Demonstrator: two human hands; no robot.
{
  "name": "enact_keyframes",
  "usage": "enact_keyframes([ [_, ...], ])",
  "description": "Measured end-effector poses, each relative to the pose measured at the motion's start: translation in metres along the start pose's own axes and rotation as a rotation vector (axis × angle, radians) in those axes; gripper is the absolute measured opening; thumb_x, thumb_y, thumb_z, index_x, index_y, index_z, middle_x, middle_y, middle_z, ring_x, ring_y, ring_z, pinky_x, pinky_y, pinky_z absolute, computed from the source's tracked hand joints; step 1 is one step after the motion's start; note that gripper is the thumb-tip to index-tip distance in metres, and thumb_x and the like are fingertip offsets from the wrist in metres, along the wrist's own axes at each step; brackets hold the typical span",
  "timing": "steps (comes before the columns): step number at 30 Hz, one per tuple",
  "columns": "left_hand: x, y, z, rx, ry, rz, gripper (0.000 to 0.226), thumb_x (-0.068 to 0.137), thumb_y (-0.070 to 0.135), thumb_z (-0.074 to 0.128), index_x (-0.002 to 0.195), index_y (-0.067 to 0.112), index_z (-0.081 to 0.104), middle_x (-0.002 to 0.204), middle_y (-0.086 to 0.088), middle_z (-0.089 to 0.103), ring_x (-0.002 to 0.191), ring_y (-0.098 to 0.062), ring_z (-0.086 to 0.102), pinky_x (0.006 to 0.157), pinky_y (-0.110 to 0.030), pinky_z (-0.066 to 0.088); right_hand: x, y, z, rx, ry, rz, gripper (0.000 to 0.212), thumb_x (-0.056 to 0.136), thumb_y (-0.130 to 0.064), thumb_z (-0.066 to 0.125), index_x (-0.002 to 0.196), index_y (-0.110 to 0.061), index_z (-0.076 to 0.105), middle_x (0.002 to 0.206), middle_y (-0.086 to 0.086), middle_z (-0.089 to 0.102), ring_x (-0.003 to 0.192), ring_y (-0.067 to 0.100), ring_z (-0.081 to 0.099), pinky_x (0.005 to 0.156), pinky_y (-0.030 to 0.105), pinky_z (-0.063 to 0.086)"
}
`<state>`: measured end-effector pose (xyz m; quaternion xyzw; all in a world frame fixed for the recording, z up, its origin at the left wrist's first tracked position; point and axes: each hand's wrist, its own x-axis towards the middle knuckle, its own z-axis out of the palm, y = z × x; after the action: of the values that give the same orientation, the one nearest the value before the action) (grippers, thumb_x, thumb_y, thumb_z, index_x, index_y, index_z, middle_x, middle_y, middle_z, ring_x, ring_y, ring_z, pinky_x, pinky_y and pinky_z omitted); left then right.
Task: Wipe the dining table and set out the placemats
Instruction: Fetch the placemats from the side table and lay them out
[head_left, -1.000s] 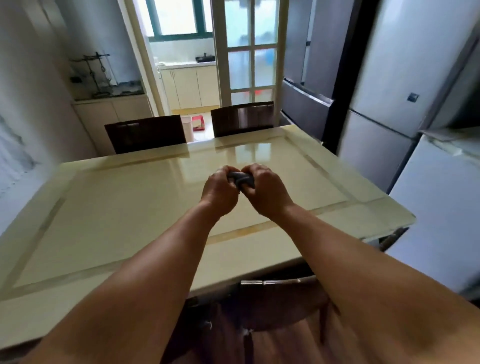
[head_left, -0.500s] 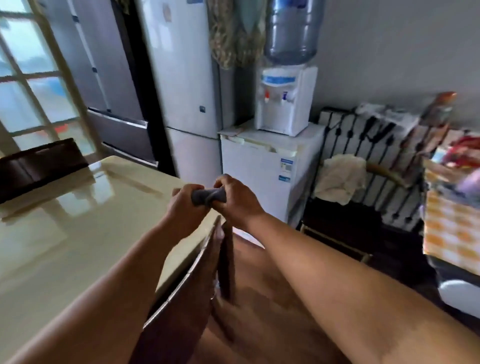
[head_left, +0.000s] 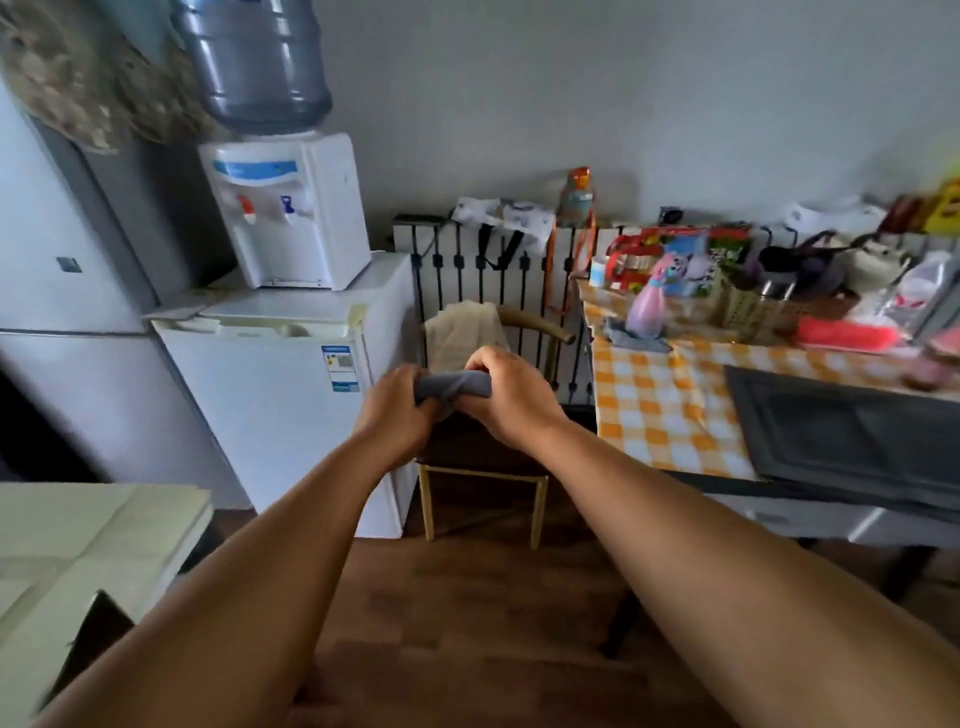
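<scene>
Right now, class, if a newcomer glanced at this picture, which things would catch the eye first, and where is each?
First, the two bare hands at the centre: the left hand and right hand together grip a bunched grey cloth. Next, the white water dispenser with its blue bottle stands upper left on a small white fridge. On the right, an orange-and-white checked tablecloth lies under bright clutter.

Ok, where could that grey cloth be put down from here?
Both hands, left hand and right hand, grip the cloth. Bare spots: the dining table corner at lower left, and the small fridge top in front of the water dispenser. The checked table is bare only at its near-left corner; behind that it is crowded.
</scene>
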<state>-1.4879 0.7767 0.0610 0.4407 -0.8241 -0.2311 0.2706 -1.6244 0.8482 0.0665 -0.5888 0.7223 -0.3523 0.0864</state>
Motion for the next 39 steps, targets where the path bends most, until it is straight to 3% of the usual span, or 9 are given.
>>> enact_keyframes([
  [7,0.091,0.072,0.113,0.010,-0.145,0.141,0.023,0.086,0.019,0.058,0.108,0.012,0.058,0.104,-0.010,0.062,0.088,-0.017,0.052,0.071,-0.026,0.033,0.049,0.135,-0.065,-0.113,0.036,0.117,0.032,0.081,-0.027,0.068,0.109,-0.021,0.054,0.111,0.006,0.058,0.098,0.023,0.056,0.074,0.029,0.042],
  [11,0.129,0.102,0.170,-0.003,-0.275,0.151,0.025,0.084,0.021,0.060,0.108,0.014,0.057,0.105,-0.008,0.061,0.092,-0.021,0.057,0.077,-0.034,0.048,0.061,0.200,-0.084,-0.181,0.057,0.239,0.035,0.080,-0.026,0.065,0.113,-0.022,0.054,0.112,0.005,0.057,0.099,0.025,0.056,0.072,0.028,0.040],
  [14,0.154,0.120,0.215,0.023,-0.369,0.135,0.024,0.080,0.023,0.064,0.101,0.014,0.058,0.104,-0.009,0.059,0.094,-0.027,0.059,0.077,-0.038,0.050,0.068,0.249,-0.091,-0.209,0.055,0.373,0.025,0.082,-0.025,0.060,0.107,-0.023,0.055,0.108,0.004,0.059,0.095,0.027,0.056,0.070,0.033,0.043],
  [20,0.209,0.135,0.298,0.149,-0.516,0.269,0.031,0.079,0.026,0.066,0.107,0.016,0.058,0.119,-0.011,0.045,0.115,-0.029,0.041,0.089,-0.037,0.042,0.088,0.326,-0.093,-0.217,0.053,0.583,0.020,0.082,-0.008,0.052,0.092,-0.024,0.048,0.102,0.007,0.056,0.097,0.029,0.050,0.073,0.038,0.045],
  [25,0.261,0.138,0.342,0.125,-0.561,0.324,0.029,0.078,0.031,0.068,0.102,0.019,0.056,0.111,-0.006,0.054,0.104,-0.027,0.053,0.079,-0.037,0.047,0.117,0.363,-0.087,-0.275,0.220,0.662,0.024,0.082,-0.007,0.048,0.091,-0.029,0.048,0.107,0.001,0.055,0.102,0.025,0.047,0.078,0.034,0.039],
  [29,0.279,0.143,0.372,0.111,-0.632,0.328,0.027,0.081,0.032,0.066,0.092,0.021,0.044,0.109,-0.009,0.050,0.090,-0.030,0.056,0.066,-0.033,0.040,0.128,0.387,-0.082,-0.420,0.301,0.689,0.027,0.085,-0.009,0.050,0.105,-0.026,0.055,0.120,-0.004,0.051,0.116,0.020,0.038,0.093,0.033,0.029],
  [32,0.284,0.137,0.397,0.112,-0.637,0.308,0.022,0.084,0.024,0.062,0.093,0.022,0.042,0.115,-0.010,0.041,0.087,-0.033,0.055,0.067,-0.034,0.039,0.134,0.407,-0.070,-0.432,0.323,0.772,0.032,0.083,-0.007,0.052,0.108,-0.026,0.055,0.126,-0.006,0.047,0.121,0.019,0.033,0.091,0.030,0.029],
  [36,0.288,0.127,0.423,0.124,-0.798,0.266,0.033,0.085,0.020,0.059,0.116,0.013,0.052,0.125,-0.016,0.044,0.105,-0.034,0.054,0.086,-0.034,0.043,0.135,0.431,-0.060,-0.373,0.111,0.900,0.043,0.078,-0.007,0.058,0.116,-0.025,0.053,0.131,-0.003,0.044,0.127,0.020,0.036,0.092,0.032,0.037],
  [39,0.283,0.120,0.439,0.185,-0.912,0.287,0.030,0.087,0.019,0.051,0.115,0.010,0.057,0.126,-0.018,0.048,0.110,-0.034,0.052,0.089,-0.035,0.043,0.123,0.450,-0.051,-0.286,-0.097,0.925,0.048,0.081,-0.011,0.059,0.126,-0.024,0.052,0.139,-0.001,0.043,0.131,0.020,0.037,0.099,0.031,0.039],
])
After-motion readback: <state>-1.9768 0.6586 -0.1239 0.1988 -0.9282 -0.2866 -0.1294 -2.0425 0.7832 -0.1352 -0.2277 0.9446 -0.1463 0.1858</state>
